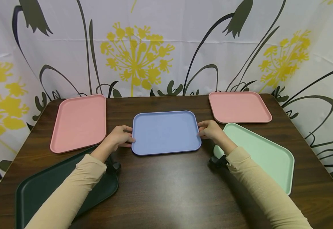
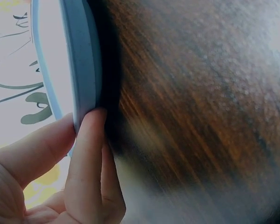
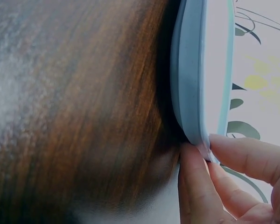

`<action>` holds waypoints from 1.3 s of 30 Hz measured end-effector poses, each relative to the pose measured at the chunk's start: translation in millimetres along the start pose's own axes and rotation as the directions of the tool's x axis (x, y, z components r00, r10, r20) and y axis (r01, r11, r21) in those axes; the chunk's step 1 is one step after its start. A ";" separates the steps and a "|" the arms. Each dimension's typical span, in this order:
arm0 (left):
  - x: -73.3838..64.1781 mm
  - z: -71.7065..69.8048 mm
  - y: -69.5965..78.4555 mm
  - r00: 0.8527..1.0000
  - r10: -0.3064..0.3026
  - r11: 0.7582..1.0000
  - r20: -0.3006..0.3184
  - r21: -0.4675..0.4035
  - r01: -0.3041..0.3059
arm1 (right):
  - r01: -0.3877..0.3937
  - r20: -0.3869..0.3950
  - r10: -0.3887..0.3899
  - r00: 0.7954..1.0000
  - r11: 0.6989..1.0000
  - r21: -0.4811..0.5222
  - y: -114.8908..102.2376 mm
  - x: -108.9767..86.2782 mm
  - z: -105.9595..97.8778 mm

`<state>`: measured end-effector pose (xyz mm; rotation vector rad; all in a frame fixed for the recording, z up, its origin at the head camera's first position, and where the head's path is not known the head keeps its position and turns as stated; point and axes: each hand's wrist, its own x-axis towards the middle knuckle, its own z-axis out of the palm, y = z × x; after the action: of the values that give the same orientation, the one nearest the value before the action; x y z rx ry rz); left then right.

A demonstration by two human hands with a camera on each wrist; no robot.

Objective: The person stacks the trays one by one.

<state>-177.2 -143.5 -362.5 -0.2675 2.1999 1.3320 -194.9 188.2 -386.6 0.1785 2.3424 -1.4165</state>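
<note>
A blue rectangular tray (image 1: 166, 133) with rounded corners lies between both hands near the middle of the table. My left hand (image 1: 120, 136) pinches its left short edge, thumb on the rim and fingers under it. At the opposite short edge my right hand (image 1: 209, 129) grips the rim the same way. In the left wrist view the tray's side wall (image 2: 86, 60) stands over a dark shadow on the wood. The right wrist view shows the thumb and fingers (image 3: 196, 182) closed on a corner of the tray.
A pink tray (image 1: 80, 122) lies at the back left, and another pink tray (image 1: 240, 107) at the back right. Under my left forearm is a dark green tray (image 1: 46, 187); under the right, a mint green tray (image 1: 263, 152). A patterned curtain (image 1: 166, 41) hangs behind the wooden table (image 1: 166, 190).
</note>
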 end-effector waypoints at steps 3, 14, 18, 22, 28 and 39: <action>0.5 -0.2 -0.5 1.000 -0.002 1.000 0.002 0.002 0.002 | 0.001 0.006 -0.001 1.000 1.000 -0.002 0.0 0.0 0.0; 0.0 -0.9 -0.1 1.000 0.008 1.000 0.011 -0.005 -0.008 | -0.006 0.011 0.006 1.000 1.000 -0.007 -0.5 -0.2 -1.1; -0.9 -1.3 0.6 1.000 0.014 1.000 0.010 0.000 -0.014 | -0.010 0.012 0.010 1.000 1.000 -0.002 0.0 0.8 -1.1; -1.9 -1.6 0.3 1.000 0.015 1.000 0.006 0.002 -0.015 | -0.009 0.018 0.009 1.000 1.000 0.003 0.6 1.9 -0.8; -2.6 -2.1 0.9 1.000 0.017 1.000 0.003 0.002 -0.017 | -0.013 0.020 0.013 1.000 1.000 0.006 0.5 1.3 -1.2; -3.7 -5.4 0.6 0.998 0.053 0.999 -0.036 0.000 -0.053 | -0.005 0.015 0.005 1.000 1.000 0.011 1.2 2.4 -3.6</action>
<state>-176.2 -148.3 -358.2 -0.2361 2.2511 1.3664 -197.7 191.7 -387.0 0.1757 2.3210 -1.4237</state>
